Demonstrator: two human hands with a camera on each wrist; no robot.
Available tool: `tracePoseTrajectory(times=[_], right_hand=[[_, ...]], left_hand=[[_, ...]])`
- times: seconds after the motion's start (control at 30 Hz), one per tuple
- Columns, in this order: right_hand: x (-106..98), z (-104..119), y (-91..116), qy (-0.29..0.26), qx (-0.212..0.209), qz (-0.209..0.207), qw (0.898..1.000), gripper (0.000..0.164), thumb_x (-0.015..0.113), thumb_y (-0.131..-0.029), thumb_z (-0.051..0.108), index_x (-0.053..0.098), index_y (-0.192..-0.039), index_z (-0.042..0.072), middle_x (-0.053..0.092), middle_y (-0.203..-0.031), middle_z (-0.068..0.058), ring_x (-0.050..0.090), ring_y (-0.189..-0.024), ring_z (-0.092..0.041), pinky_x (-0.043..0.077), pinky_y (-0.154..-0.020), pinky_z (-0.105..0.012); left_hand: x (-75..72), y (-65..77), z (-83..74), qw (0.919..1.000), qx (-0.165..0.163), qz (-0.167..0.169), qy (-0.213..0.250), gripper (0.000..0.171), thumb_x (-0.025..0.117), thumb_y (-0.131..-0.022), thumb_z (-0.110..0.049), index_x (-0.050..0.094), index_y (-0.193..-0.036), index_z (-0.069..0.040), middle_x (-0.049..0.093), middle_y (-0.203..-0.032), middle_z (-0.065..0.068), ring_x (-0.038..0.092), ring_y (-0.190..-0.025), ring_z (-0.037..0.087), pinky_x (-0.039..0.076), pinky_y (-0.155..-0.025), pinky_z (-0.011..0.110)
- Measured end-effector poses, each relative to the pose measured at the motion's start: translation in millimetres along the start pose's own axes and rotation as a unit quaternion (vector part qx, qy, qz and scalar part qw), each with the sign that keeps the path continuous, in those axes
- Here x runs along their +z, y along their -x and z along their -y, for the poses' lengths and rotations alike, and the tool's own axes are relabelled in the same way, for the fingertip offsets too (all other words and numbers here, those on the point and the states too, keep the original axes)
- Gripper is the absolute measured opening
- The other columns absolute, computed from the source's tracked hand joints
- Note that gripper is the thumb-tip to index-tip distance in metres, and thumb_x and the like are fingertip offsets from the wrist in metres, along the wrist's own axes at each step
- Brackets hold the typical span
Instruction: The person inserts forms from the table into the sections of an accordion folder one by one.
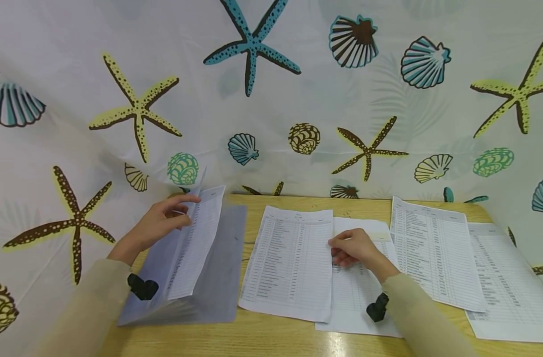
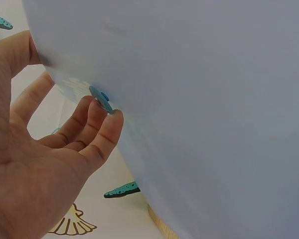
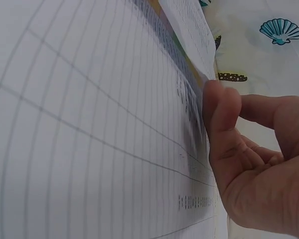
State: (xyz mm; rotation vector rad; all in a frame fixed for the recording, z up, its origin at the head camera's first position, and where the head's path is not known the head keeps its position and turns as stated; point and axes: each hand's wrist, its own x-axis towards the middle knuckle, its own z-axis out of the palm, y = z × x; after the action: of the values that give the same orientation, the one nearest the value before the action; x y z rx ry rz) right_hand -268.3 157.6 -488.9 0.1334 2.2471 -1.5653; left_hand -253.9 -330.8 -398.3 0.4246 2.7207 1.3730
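Note:
At the left lies a translucent bluish plastic folder [image 1: 228, 267] with its cover raised. My left hand [image 1: 166, 218] holds that raised cover [image 2: 199, 99] by its edge. In the left wrist view, curled fingertips sit at a blue snap button [image 2: 100, 99] on it. A printed sheet [image 1: 200, 238] stands tilted inside the folder. At the middle, my right hand [image 1: 353, 248] pinches the right edge of a printed list sheet [image 1: 289, 263]. The right wrist view shows this hand [image 3: 259, 164] close up beside the ruled page [image 3: 89, 124].
Under the right hand lies another printed sheet [image 1: 356, 302], partly covered. Farther right, one list sheet [image 1: 436, 253] overlaps another [image 1: 516, 287]. All rest on a wooden table [image 1: 271, 339]. A curtain [image 1: 289, 89] with starfish and shells hangs behind and at both sides.

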Motion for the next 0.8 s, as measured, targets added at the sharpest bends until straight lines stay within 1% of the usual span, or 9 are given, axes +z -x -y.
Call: tracePoseTrajectory(times=[0.17,0.3,0.43,0.53,0.6,0.7,0.73,0.8], right_hand=[[2.7,1.3,-0.3,0.007,-0.003,0.005,1.0,0.033,0.071,-0.099,0.017,0.069,-0.12,-0.009,0.075,-0.079,-0.009,0.069,-0.057,-0.01,0.056,-0.053,-0.025],[3.5,0.8,-4.1,0.011,-0.007,0.007,1.0,0.029,0.069,-0.099,0.013,0.07,-0.118,-0.009,0.073,-0.074,-0.007,0.068,-0.056,-0.011,0.057,-0.053,-0.025],[4.1,3.6,-5.2,0.03,-0.017,-0.009,0.999,0.025,0.066,-0.099,0.012,0.07,-0.113,-0.007,0.072,-0.072,-0.006,0.068,-0.057,-0.011,0.058,-0.055,-0.027],[4.2,5.5,-5.9,0.041,-0.024,-0.031,0.998,0.025,0.06,-0.1,0.015,0.068,-0.112,-0.006,0.068,-0.07,-0.005,0.066,-0.058,-0.013,0.059,-0.057,-0.029],[3.9,6.3,-6.4,0.043,-0.028,-0.044,0.998,0.028,0.055,-0.102,0.018,0.063,-0.114,-0.005,0.061,-0.069,-0.004,0.063,-0.058,-0.013,0.058,-0.056,-0.029],[4.1,7.2,-6.6,0.039,-0.026,-0.056,0.997,0.033,0.048,-0.104,0.022,0.057,-0.122,-0.003,0.053,-0.074,-0.003,0.058,-0.062,-0.014,0.056,-0.056,-0.028],[4.2,7.7,-6.3,0.042,-0.026,-0.058,0.997,0.035,0.047,-0.104,0.023,0.055,-0.126,-0.002,0.052,-0.077,-0.004,0.057,-0.063,-0.014,0.055,-0.056,-0.028],[4.8,8.2,-6.0,0.045,-0.025,-0.056,0.997,0.041,0.048,-0.104,0.022,0.052,-0.136,-0.003,0.057,-0.087,-0.008,0.058,-0.067,-0.015,0.055,-0.057,-0.028]], left_hand=[[-0.2,-1.2,-0.5,1.0,-0.002,0.002,-0.003,0.05,0.063,-0.101,-0.009,0.054,-0.15,-0.007,0.053,-0.141,0.016,0.06,-0.107,0.027,0.056,-0.082,0.026],[0.4,-0.7,0.2,1.0,-0.002,0.002,-0.003,0.05,0.063,-0.101,-0.01,0.054,-0.15,-0.006,0.053,-0.141,0.016,0.06,-0.106,0.027,0.056,-0.082,0.026],[0.0,0.2,-0.8,1.0,0.0,0.002,-0.002,0.05,0.064,-0.101,-0.011,0.054,-0.149,-0.006,0.053,-0.139,0.016,0.061,-0.106,0.026,0.056,-0.082,0.026],[-0.7,0.7,-1.9,1.0,-0.003,0.002,-0.003,0.05,0.064,-0.1,-0.011,0.055,-0.149,-0.008,0.053,-0.139,0.016,0.06,-0.107,0.027,0.056,-0.083,0.026],[-1.0,0.9,-2.2,1.0,-0.006,0.002,-0.004,0.049,0.064,-0.101,-0.012,0.056,-0.149,-0.01,0.053,-0.14,0.016,0.06,-0.107,0.028,0.056,-0.083,0.026],[-1.0,0.9,-1.9,1.0,-0.007,0.003,-0.002,0.049,0.064,-0.101,-0.012,0.056,-0.149,-0.01,0.053,-0.14,0.017,0.061,-0.107,0.028,0.056,-0.083,0.026],[-0.9,0.9,-1.9,1.0,-0.007,0.003,-0.001,0.049,0.064,-0.101,-0.012,0.055,-0.149,-0.009,0.052,-0.14,0.017,0.061,-0.107,0.029,0.056,-0.083,0.026],[-0.7,0.8,-1.9,1.0,-0.007,0.003,0.001,0.049,0.064,-0.101,-0.012,0.055,-0.149,-0.007,0.053,-0.139,0.017,0.061,-0.107,0.029,0.056,-0.083,0.026]])
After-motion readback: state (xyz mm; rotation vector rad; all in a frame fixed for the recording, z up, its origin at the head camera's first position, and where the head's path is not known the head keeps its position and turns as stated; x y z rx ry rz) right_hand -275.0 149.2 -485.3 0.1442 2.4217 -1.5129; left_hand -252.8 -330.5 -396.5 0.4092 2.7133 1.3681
